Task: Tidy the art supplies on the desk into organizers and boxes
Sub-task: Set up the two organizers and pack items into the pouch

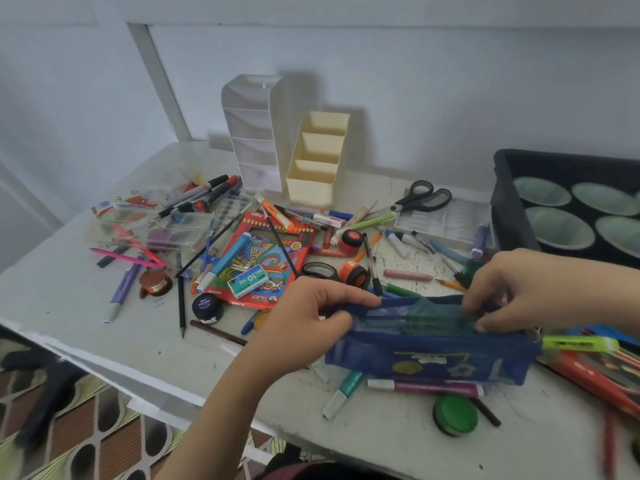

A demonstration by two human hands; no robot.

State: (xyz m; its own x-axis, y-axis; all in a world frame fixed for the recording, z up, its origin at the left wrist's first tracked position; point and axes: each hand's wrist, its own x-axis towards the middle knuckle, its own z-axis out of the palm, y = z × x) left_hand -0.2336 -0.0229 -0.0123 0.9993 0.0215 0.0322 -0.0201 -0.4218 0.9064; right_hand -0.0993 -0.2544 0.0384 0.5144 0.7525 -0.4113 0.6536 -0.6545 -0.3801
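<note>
Mostly the frame is filled by a white desk (86, 299), its top scuffed and flecked with dark marks and pen streaks, set against a plain pale grey-blue wall; a brown and cream patterned floor (86, 445) shows at the lower left. Low and right of centre, a blue mesh pencil pouch (429, 351) lies on the desk over a few markers. The left hand (311, 317) pinches the left end of its top edge between thumb and forefinger, and the right hand (519, 289) pinches the right end with curled fingers, so the rim is stretched between them. At the back, centre, a tall white organizer (254, 133) and a shorter cream organizer (317, 161) stand side by side near the wall, their compartments showing nothing inside. A black tray (509, 209) holding pale green cups sits at the right edge, and black-handled scissors (424, 197) lie just left of it on a clear palette (446, 220). Pens, markers, crayons and pencils are scattered across the middle. A red coloured-pencil box (263, 258) left of centre carries "18" and the word "Pencil"; a small teal staples box (248, 279) lying on it reads "No.10-1M". A dark jar (207, 306) below that reads "POSTER". Other labels are too blurred to read.
</note>
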